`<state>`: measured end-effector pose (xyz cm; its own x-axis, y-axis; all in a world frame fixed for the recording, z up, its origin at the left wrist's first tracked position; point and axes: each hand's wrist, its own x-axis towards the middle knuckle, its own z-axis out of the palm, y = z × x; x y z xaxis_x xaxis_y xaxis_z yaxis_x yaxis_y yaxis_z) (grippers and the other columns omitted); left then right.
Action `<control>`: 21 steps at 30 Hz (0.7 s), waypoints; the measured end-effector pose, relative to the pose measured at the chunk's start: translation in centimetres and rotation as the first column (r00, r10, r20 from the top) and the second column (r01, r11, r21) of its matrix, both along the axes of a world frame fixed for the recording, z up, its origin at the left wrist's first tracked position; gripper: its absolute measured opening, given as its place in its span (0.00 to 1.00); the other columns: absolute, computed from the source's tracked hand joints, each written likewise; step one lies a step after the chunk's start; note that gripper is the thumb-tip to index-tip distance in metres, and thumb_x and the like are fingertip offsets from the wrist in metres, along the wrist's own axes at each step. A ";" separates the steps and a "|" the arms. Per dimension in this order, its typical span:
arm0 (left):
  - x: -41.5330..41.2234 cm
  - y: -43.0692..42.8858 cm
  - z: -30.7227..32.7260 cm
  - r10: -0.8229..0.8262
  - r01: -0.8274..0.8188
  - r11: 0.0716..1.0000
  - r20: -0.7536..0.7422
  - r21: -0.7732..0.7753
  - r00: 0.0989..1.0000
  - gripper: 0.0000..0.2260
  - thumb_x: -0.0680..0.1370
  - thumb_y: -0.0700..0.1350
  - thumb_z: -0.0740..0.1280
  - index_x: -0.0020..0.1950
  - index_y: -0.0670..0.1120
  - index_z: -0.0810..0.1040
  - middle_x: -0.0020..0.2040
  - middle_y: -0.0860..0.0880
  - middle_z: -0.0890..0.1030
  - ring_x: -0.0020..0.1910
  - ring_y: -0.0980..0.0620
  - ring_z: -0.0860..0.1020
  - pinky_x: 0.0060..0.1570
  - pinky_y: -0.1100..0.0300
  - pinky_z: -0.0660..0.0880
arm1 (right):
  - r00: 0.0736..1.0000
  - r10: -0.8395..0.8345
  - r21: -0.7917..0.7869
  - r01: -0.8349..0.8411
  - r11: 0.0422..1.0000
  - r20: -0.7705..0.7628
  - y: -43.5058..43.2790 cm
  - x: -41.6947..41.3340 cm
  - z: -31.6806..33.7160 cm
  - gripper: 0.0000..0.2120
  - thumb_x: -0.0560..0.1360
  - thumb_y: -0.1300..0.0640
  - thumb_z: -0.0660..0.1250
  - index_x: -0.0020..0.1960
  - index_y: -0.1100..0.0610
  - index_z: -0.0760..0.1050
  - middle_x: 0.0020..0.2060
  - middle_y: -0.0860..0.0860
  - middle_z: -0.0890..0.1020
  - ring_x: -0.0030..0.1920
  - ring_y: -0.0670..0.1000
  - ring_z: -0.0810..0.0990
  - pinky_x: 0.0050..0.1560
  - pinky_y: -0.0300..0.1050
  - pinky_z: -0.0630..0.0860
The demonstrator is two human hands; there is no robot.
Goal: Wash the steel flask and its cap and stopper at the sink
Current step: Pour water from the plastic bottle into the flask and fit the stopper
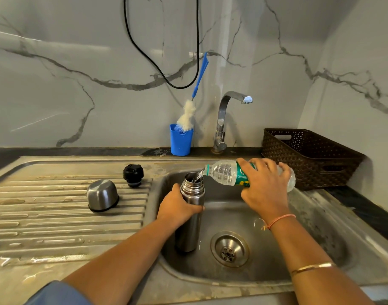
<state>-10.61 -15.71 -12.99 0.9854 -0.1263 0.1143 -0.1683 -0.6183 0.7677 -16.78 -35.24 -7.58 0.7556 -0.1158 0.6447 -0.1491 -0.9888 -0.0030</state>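
Filling stage, by the look of it. Left hand [177, 208] wrapped around the steel flask [192, 208], standing upright in the sink [320, 227] basin, mouth up. Right hand [265, 183] clamped on a plastic bottle [226, 172], tipped nearly flat, neck just above the flask mouth, water running in. Cap [102, 194] upside down and stopper [133, 174] parked on the drainboard, left-hand side. Bottle brush [188, 113] in a blue cup [181, 139] behind, reachable over the rim. Plenty of open basin on the right.

No readable text; the plastic bottle [227, 173] has a green label under the right-hand fingers [246, 170], print too small and covered.
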 end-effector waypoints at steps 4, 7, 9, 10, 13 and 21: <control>-0.1 0.0 0.1 0.006 -0.006 1.000 0.006 0.007 1.000 0.28 0.63 0.52 0.79 0.57 0.49 0.69 0.54 0.52 0.78 0.51 0.54 0.76 0.48 0.61 0.71 | 1.000 -0.004 -0.006 0.004 1.000 -0.002 0.0 0.0 0.0 0.35 0.55 0.60 0.75 0.62 0.51 0.76 0.52 0.54 0.80 0.56 0.59 0.75 0.60 0.66 0.63; -0.1 0.0 0.1 0.006 -0.006 1.000 0.003 0.004 1.000 0.28 0.63 0.52 0.79 0.56 0.49 0.69 0.54 0.52 0.78 0.49 0.55 0.75 0.48 0.61 0.71 | 1.000 -0.004 -0.010 0.004 1.000 -0.009 -0.1 0.0 0.0 0.34 0.56 0.60 0.75 0.63 0.51 0.76 0.53 0.54 0.80 0.57 0.59 0.75 0.62 0.66 0.62; -0.1 0.0 0.1 0.005 -0.005 1.000 0.003 0.002 1.000 0.27 0.63 0.52 0.79 0.56 0.49 0.69 0.54 0.52 0.78 0.49 0.55 0.75 0.48 0.61 0.71 | 1.000 -0.003 -0.013 0.003 1.000 0.009 -0.1 0.1 0.0 0.34 0.55 0.61 0.75 0.62 0.51 0.76 0.53 0.54 0.80 0.57 0.60 0.75 0.62 0.67 0.62; -0.1 0.0 0.1 0.005 -0.005 1.000 0.001 0.002 1.000 0.27 0.63 0.51 0.79 0.56 0.49 0.69 0.54 0.52 0.79 0.49 0.55 0.75 0.48 0.61 0.72 | 1.000 -0.004 -0.017 0.004 1.000 0.015 -0.1 0.1 0.0 0.34 0.55 0.61 0.75 0.62 0.51 0.77 0.52 0.54 0.80 0.56 0.60 0.75 0.61 0.67 0.63; -0.2 0.0 0.1 0.006 -0.006 1.000 -0.001 0.005 1.000 0.27 0.63 0.52 0.79 0.55 0.49 0.69 0.54 0.52 0.79 0.51 0.53 0.77 0.50 0.59 0.73 | 1.000 -0.005 -0.022 0.006 1.000 0.008 -0.1 0.0 0.0 0.34 0.56 0.60 0.75 0.62 0.51 0.76 0.53 0.55 0.80 0.57 0.60 0.75 0.62 0.66 0.61; -0.2 0.0 0.1 0.007 -0.007 1.000 0.005 0.011 1.000 0.28 0.63 0.52 0.79 0.57 0.49 0.70 0.54 0.52 0.78 0.53 0.53 0.77 0.52 0.59 0.74 | 1.000 0.000 -0.021 0.000 1.000 0.012 -0.1 0.0 0.1 0.33 0.58 0.60 0.75 0.63 0.51 0.75 0.55 0.55 0.79 0.59 0.60 0.73 0.63 0.66 0.59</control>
<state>-10.81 -15.76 -12.86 0.9857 -0.1209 0.1176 -0.1677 -0.6277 0.7602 -16.78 -35.32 -7.50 0.7475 -0.1024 0.6564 -0.1491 -0.9887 0.0155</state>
